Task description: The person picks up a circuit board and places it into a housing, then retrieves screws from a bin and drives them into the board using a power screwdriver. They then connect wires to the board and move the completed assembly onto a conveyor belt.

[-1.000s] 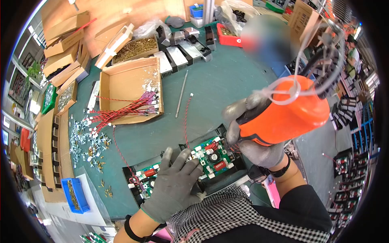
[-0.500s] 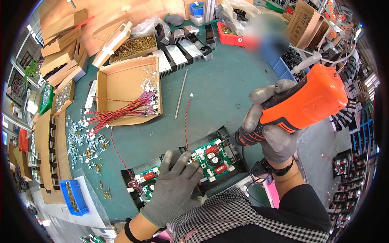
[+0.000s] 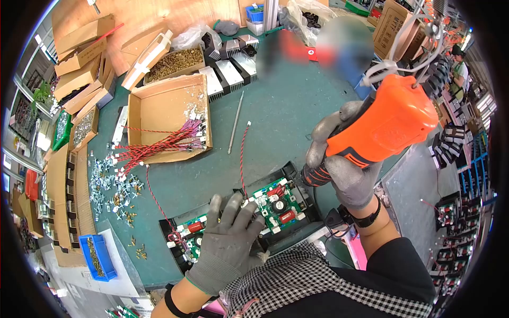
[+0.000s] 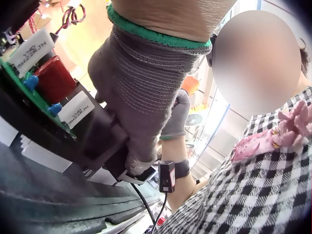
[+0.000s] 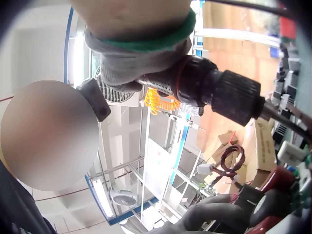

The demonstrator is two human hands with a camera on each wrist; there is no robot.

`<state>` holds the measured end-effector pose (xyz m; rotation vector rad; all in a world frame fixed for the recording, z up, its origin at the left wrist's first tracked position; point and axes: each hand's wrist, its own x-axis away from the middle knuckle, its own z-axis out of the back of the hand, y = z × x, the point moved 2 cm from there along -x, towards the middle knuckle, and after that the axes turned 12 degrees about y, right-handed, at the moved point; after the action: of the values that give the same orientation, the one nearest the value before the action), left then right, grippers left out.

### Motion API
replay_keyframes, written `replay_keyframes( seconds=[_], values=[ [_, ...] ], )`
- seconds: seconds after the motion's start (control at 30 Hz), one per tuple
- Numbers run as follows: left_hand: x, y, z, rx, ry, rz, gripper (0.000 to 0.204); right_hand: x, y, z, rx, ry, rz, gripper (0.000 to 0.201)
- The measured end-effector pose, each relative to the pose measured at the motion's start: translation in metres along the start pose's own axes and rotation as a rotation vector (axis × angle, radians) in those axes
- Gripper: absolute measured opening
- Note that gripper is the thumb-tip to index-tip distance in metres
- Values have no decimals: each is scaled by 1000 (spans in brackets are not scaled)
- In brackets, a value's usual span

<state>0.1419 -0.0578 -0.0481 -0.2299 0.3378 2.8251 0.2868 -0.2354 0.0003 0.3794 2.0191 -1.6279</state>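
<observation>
A grey-gloved right hand (image 3: 344,153) grips an orange electric screwdriver (image 3: 384,124), its black nose tilted down toward the right end of a black housing (image 3: 289,238). In the right wrist view, a metal bit (image 5: 287,119) sticks out of the nose toward the board. The gloved left hand (image 3: 228,238) lies across the housing's middle and holds it, fingertips near the far rim and thumb (image 4: 139,165) at the near edge. Two green circuit boards sit in the housing: the right board (image 3: 273,220) shows fully, the left board (image 3: 191,238) is partly under the left hand.
Red twisted wires (image 3: 154,151) spill from a cardboard tray (image 3: 169,100). Loose screws and small parts (image 3: 114,183) lie left of it, above a blue bin (image 3: 98,257). A metal rod (image 3: 236,124) lies behind the housing. Finned metal blocks (image 3: 230,74) stand at the back.
The electric screwdriver moved up and right away from the housing, then came partway back down and left. The left hand has stayed nearly in place on the housing.
</observation>
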Motion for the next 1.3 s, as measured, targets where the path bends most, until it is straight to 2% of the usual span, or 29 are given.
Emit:
replay_keyframes(
  seconds=[0.13,0.27,0.37,0.5,0.57,0.77,0.87,1.0,1.2,1.27,1.3],
  values=[
    [5,8,3,-60,74,44,67,3,-17,-21,-81,53,-61,55],
    [6,12,1,-65,102,86,65,1,-28,-33,-151,-135,49,65],
    [6,13,5,-40,134,89,66,8,-23,-50,-39,-203,174,71],
    [9,13,0,-38,142,88,64,31,1,-81,-244,4,-111,56],
    [9,13,0,-26,85,109,64,28,-1,-81,-142,-29,-38,57],
    [10,10,-4,0,108,72,67,21,-9,-80,107,-127,185,57],
    [15,5,-16,110,30,147,69,24,-14,-85,154,-161,307,55],
    [15,5,-17,143,20,143,70,23,-13,-96,106,-189,289,53],
    [13,7,-8,168,83,136,66,29,-4,-97,34,-184,69,51],
    [12,7,-10,141,55,139,67,30,-5,-97,-33,-172,-26,53],
    [12,6,-10,128,42,147,67,28,-7,-97,5,-172,8,53]
  ],
)
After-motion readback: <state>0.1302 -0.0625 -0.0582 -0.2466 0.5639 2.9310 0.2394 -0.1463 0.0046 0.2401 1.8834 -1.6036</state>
